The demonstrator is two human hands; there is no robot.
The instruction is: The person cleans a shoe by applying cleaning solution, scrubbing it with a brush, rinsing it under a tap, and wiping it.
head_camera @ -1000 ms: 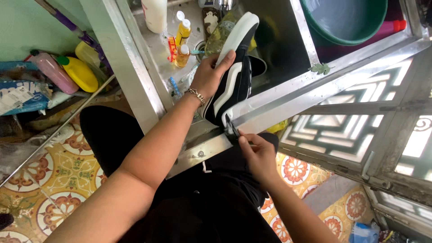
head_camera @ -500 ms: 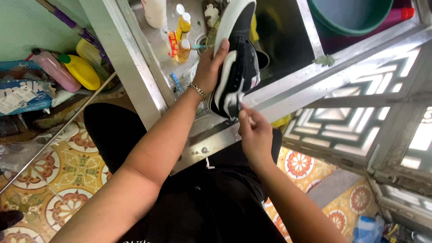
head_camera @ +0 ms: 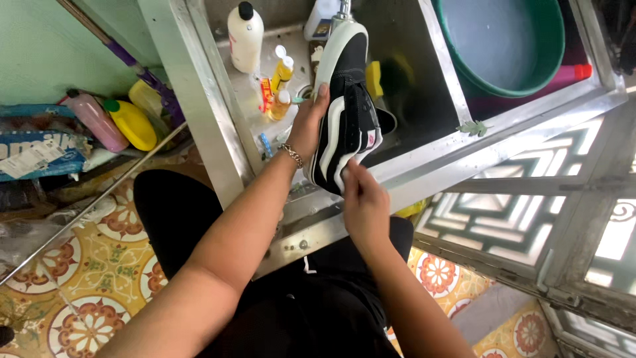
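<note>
A black sneaker (head_camera: 348,99) with a white sole and white side stripe is held upright over a steel sink (head_camera: 424,119), toe pointing away. My left hand (head_camera: 308,126) grips its left side along the sole; a bracelet circles that wrist. My right hand (head_camera: 363,202) pinches the heel end of the shoe at the sink's near rim, fingers closed on it. A second dark shoe lies partly hidden in the basin behind the sneaker.
A green basin (head_camera: 513,43) sits at the sink's right. A white bottle (head_camera: 245,36) and small yellow bottles (head_camera: 281,79) stand on the left counter. A yellow jug (head_camera: 132,122) and pink bottle (head_camera: 99,122) rest on the patterned tile floor (head_camera: 93,278). White window grilles (head_camera: 530,219) lie to the right.
The sneaker has been lifted and turned more upright over the sink. My right hand followed up to its heel; my left hand kept its grip on the side.
</note>
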